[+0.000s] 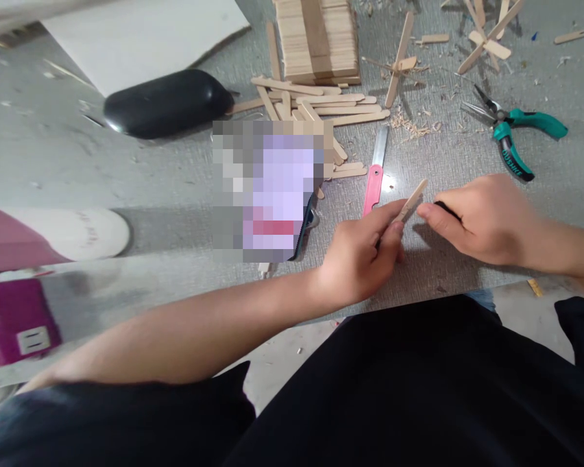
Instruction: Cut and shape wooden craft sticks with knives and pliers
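Observation:
My left hand is closed on a short wooden stick, whose rounded end points up and to the right between thumb and forefinger. Just right of the stick's tip, my right hand is closed, thumb against forefinger, around a dark object that is mostly hidden. A pink-handled knife lies on the table above my left hand, its blade pointing away. Wood shavings are scattered beyond it.
Green-handled pliers lie at the right. Farther back are a stack of sticks, loose sticks and crossed-stick pieces. A black case and a blurred phone lie left of the knife.

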The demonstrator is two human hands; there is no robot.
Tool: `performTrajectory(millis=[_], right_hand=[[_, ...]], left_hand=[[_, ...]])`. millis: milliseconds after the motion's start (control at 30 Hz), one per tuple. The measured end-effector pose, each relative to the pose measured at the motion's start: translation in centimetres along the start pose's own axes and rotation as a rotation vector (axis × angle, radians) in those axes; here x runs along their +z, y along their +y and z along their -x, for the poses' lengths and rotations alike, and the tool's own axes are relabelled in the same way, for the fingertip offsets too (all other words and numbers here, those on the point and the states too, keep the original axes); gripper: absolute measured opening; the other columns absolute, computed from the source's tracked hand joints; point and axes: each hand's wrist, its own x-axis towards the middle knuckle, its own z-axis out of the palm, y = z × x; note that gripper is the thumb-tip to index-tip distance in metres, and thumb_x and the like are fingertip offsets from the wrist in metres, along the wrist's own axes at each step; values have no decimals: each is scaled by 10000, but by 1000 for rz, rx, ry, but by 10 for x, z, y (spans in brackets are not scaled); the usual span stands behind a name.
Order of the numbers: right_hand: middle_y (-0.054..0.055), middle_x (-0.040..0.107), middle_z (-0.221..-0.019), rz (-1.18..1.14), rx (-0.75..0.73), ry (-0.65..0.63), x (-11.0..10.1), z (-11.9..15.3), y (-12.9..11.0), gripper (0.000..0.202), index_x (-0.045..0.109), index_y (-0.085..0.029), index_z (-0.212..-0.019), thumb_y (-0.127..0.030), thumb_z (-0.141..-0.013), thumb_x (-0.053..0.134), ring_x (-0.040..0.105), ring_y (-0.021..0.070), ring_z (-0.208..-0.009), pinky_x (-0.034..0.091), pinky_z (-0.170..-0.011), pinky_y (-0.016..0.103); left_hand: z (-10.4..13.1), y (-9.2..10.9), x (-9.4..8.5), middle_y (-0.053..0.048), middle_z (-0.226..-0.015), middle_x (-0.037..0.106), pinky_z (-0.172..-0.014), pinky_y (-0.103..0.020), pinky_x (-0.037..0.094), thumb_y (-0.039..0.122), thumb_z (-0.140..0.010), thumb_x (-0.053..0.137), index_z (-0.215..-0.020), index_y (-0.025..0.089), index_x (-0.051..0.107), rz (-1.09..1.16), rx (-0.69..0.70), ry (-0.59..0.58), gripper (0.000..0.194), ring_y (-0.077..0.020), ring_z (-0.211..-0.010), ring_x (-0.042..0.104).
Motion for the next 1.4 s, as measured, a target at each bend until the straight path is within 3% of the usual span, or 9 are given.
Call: performTrajectory(millis=[200, 467, 767, 1033, 1200, 1400], right_hand=[[97, 744, -738, 56, 16, 4, 1, -2, 4, 706, 787, -207, -915, -681, -1219, 360, 570, 218, -647, 181, -684, 395], [107, 769, -745, 116, -34, 75, 5, 2, -1, 626, 822, -177, -1077, -564, -1232, 355, 566, 214, -620, 162, -673, 389], [160, 807, -786, 228, -4, -11, 3, 2, -10, 613, 824, -146, -1131, -499, -1246, 336, 588, 243, -620, 170, -658, 405], [141, 744, -676, 218, -54, 54, 9, 6, -16, 588, 805, -137, -1043, -478, -1248, 372, 540, 221, -563, 232, -685, 406], [147, 759, -703, 230, -90, 62, 10, 4, -9, 612, 831, -130, -1092, -481, -1229, 349, 570, 237, -588, 175, -693, 412], [141, 792, -763, 197, -77, 5, 8, -1, 1, 701, 864, -164, -1064, -578, -1216, 320, 633, 249, -673, 167, -699, 399]], left_hand=[[0, -4, -2, 40, -720, 816, -749, -265, 677, 363, -1251, 567, -1495, 195, 791, 50, 1, -19, 371, -131, -617, 771], [3, -6, -1, 3, -778, 852, -697, -300, 691, 474, -1263, 560, -1506, 223, 771, 93, 13, -33, 407, -166, -664, 811], [3, -4, -2, -10, -821, 874, -738, -303, 690, 418, -1257, 564, -1484, 215, 757, 30, 40, -47, 361, -177, -708, 840], [5, -1, -3, 1, -903, 916, -655, -267, 612, 223, -1186, 545, -1377, 204, 732, -239, 126, -95, 268, -155, -686, 839], [6, -2, -1, 11, -851, 901, -598, -270, 582, 193, -1181, 550, -1445, 186, 705, -233, 221, -69, 307, -139, -572, 770], [4, 0, -3, 10, -855, 889, -645, -251, 614, 270, -1225, 535, -1489, 208, 728, -61, 63, -140, 333, -136, -669, 820]])
